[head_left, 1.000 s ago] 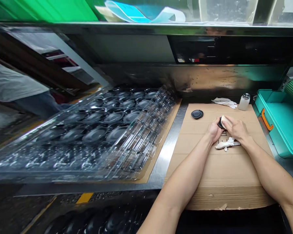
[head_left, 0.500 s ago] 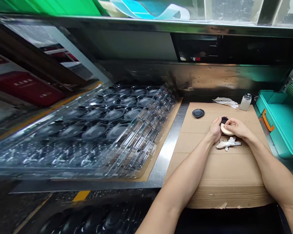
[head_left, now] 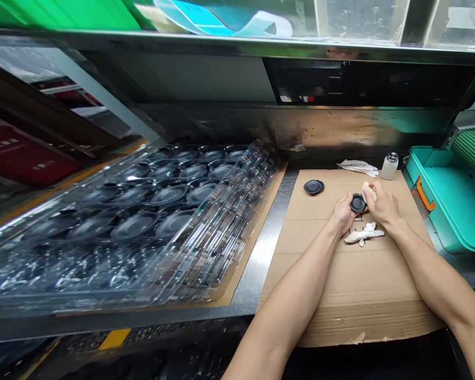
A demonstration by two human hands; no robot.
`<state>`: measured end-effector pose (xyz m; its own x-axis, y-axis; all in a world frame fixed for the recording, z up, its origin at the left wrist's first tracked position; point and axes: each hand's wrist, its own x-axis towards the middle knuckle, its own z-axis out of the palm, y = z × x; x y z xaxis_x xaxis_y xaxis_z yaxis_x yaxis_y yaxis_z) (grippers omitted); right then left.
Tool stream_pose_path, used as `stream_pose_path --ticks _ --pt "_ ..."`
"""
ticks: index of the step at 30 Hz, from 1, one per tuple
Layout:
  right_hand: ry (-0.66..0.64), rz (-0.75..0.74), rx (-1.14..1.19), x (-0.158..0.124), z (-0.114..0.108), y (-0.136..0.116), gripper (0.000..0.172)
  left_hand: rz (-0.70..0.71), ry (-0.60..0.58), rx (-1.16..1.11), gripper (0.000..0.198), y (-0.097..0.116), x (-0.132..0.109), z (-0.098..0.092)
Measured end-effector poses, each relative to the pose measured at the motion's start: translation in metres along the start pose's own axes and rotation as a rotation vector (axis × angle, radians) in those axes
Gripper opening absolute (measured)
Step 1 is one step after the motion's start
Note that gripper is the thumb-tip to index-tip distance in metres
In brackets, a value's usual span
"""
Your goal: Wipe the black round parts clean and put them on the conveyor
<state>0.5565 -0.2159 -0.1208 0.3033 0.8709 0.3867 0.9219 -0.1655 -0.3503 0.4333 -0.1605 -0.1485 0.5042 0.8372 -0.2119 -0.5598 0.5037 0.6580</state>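
Note:
My left hand (head_left: 343,211) holds a small round black part (head_left: 358,203) over a cardboard sheet (head_left: 340,274). My right hand (head_left: 383,205) holds a beige round pad (head_left: 366,190) just right of that part, touching its edge. A crumpled white cloth (head_left: 364,234) lies on the cardboard under my hands. A second black round part (head_left: 314,187) rests flat on the cardboard to the left.
A stack of clear plastic trays (head_left: 142,211) with several black round parts fills the left. A teal bin (head_left: 447,198) with an orange handle stands at the right. A small white bottle (head_left: 389,166) and a white glove (head_left: 358,167) lie at the cardboard's far edge.
The beige pad has moved off the black part toward the upper right, so the part's dark face now shows. My left hand keeps its hold.

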Motion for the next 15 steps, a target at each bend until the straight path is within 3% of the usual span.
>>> stream_pose_path --ticks 3,6,10,15 --pt "-0.063 -0.054 0.006 -0.005 0.002 -0.004 0.036 -0.004 0.003 -0.022 0.035 0.0 0.001 0.0" --pt "-0.044 -0.003 -0.04 -0.007 0.007 -0.011 0.037 -0.015 0.021 -0.027 0.035 0.0 0.003 0.0" --pt "-0.063 -0.089 -0.06 -0.006 0.012 -0.013 0.04 0.003 0.059 -0.03 0.031 0.0 0.003 0.001" --pt "0.041 0.063 0.06 0.003 0.005 0.006 0.036 0.025 0.034 0.028 0.037 0.0 0.002 0.001"
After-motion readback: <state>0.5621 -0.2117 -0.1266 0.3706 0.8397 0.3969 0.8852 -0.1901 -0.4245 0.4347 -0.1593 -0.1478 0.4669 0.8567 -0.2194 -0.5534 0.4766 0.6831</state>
